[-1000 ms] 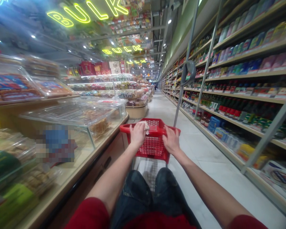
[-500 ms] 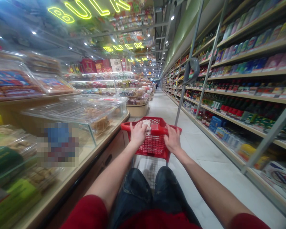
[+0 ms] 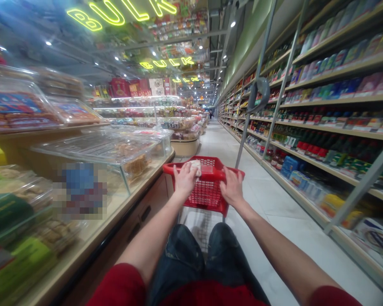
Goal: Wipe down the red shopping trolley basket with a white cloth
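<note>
One red basket (image 3: 207, 196) sits straight ahead of the person, its near rim running crosswise. The left hand (image 3: 185, 180) curls over the basket's rim toward the left, a crumpled white wad (image 3: 196, 166) at its fingers; the right hand (image 3: 232, 186) grips the rim's right end. Neither is nearer: both touch the basket. Just left of the basket stands a display counter (image 3: 159, 191); well to its right, stocked shelves (image 3: 332, 102).
</note>
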A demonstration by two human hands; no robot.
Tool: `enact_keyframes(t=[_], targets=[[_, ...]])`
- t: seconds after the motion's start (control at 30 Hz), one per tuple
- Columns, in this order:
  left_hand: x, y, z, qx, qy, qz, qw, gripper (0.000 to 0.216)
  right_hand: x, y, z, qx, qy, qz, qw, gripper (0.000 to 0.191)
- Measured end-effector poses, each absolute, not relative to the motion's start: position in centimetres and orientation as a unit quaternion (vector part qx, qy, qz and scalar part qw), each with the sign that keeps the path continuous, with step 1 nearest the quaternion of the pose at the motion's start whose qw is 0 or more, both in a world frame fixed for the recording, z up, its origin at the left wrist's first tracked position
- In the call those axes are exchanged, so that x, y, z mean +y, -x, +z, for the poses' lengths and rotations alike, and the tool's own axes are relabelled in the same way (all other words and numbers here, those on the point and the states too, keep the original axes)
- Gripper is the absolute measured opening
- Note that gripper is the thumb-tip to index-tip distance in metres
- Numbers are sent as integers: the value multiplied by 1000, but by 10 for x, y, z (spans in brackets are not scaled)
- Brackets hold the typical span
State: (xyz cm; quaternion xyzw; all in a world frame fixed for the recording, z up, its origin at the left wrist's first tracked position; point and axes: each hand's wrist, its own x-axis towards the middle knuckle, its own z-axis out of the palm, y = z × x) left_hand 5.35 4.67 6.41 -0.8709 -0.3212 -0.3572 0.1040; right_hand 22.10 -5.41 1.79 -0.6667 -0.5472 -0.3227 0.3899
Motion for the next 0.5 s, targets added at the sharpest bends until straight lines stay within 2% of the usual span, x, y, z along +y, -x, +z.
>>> enact_keyframes(t=[0.27,0.5], targets=[[14,-99,55,-179,907,-357,132,29,-55,-221,16,-544,675,-341,362,55],[60,-44,53,-301,870,-369,126,32,-56,-219,18,-537,688,-332,358,50]])
